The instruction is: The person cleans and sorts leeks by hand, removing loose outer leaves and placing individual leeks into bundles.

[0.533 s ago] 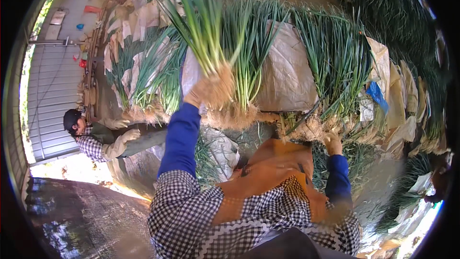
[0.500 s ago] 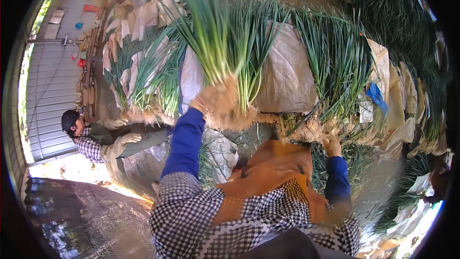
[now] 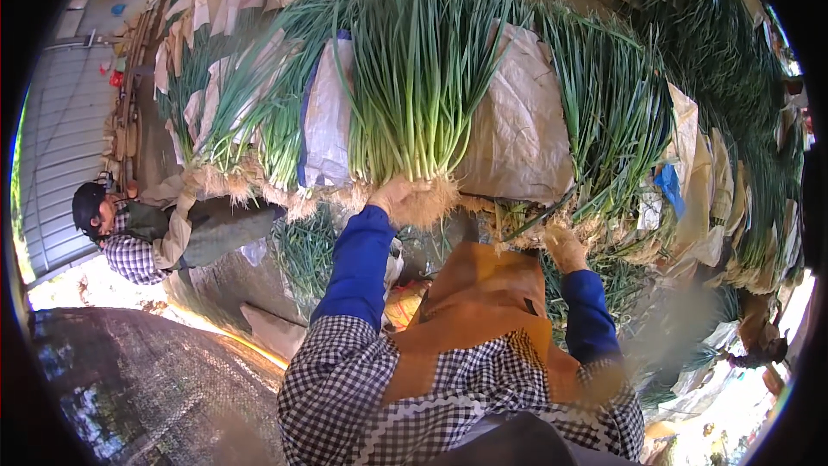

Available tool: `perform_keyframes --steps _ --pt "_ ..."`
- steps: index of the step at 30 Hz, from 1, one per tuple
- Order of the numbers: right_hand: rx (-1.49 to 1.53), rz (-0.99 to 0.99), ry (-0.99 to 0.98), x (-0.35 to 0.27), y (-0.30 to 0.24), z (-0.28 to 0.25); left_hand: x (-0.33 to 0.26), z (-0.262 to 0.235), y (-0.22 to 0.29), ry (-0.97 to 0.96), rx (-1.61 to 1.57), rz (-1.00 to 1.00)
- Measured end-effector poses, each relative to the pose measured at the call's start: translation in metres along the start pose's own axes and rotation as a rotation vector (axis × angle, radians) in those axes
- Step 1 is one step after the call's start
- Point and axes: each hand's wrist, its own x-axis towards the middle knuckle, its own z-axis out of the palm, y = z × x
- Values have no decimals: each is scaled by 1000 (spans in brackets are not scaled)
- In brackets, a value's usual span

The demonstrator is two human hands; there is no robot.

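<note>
My left hand (image 3: 392, 198) is closed around the root end of a bunch of green onions (image 3: 414, 112). The bunch lies with its pale stalks and bushy tan roots toward me and its green leaves fanned away. To the right, my right hand (image 3: 567, 250) touches the roots at the near edge of another heap of green onions (image 3: 608, 112). Its fingertips merge with those roots, so their grip is unclear. Between the two heaps lies a beige woven sack (image 3: 522, 121); a whitish sack (image 3: 329, 121) borders the bunch on its left.
More green onions (image 3: 285, 138) lie along the row to the left, where a co-worker (image 3: 129, 233) in a dark cap reaches toward them. Dark green leaves (image 3: 707, 60) pile up at the far right. A blue scrap (image 3: 668, 190) rests among sacks on the right.
The green onions in my left hand, raised and blurred before, now lie lower on the row. My right hand has shifted left along the roots. The co-worker's arms have moved closer to the left heap.
</note>
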Motion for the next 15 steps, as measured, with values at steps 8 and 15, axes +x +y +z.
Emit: perform_keyframes --steps 8,15 --pt "89 272 140 -3 15 -15 0 34 -29 982 665 613" --pt "160 731 -222 65 -30 -20 36 23 -33 752 1532 405"
